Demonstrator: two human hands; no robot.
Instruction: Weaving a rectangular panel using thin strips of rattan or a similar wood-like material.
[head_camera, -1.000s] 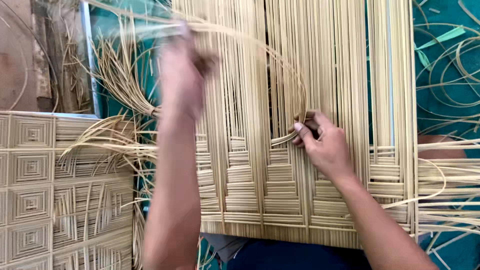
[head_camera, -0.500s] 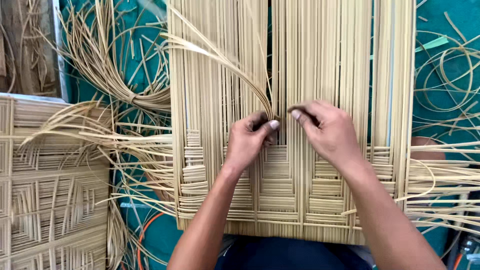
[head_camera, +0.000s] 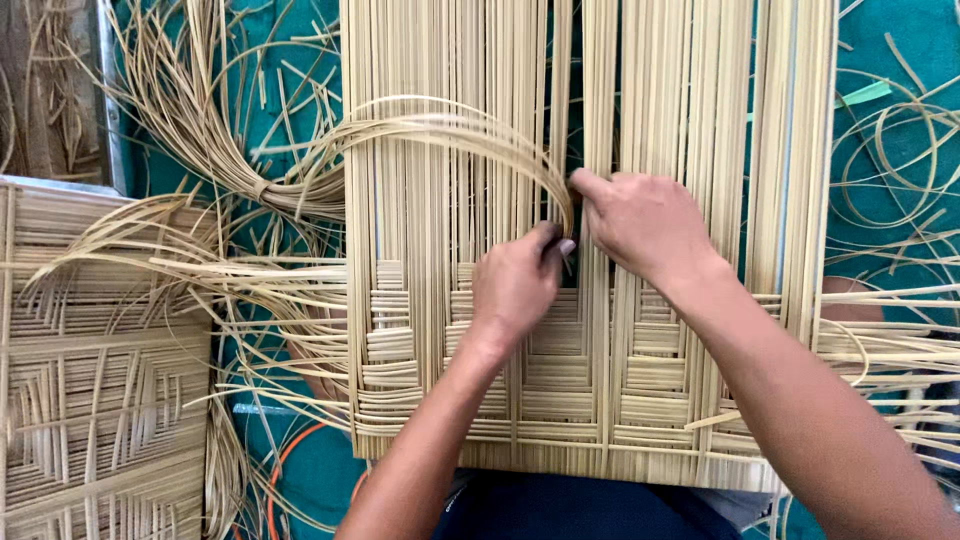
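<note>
Mat (head_camera: 590, 380) lies flat on the teal floor (head_camera: 900, 60), half woven; left hand (head_camera: 515, 285) pinches a bent strip (head_camera: 450, 130), right hand (head_camera: 645, 220) parts the uprights. Next, I judge, threading needs a clean gap

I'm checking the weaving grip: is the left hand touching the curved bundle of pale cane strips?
Touching. The head view shows the left hand pinching the curved bundle of pale cane strips at its lower end.

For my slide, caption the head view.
Left hand and right hand thread pale cane strips through woven cane panel.
</note>
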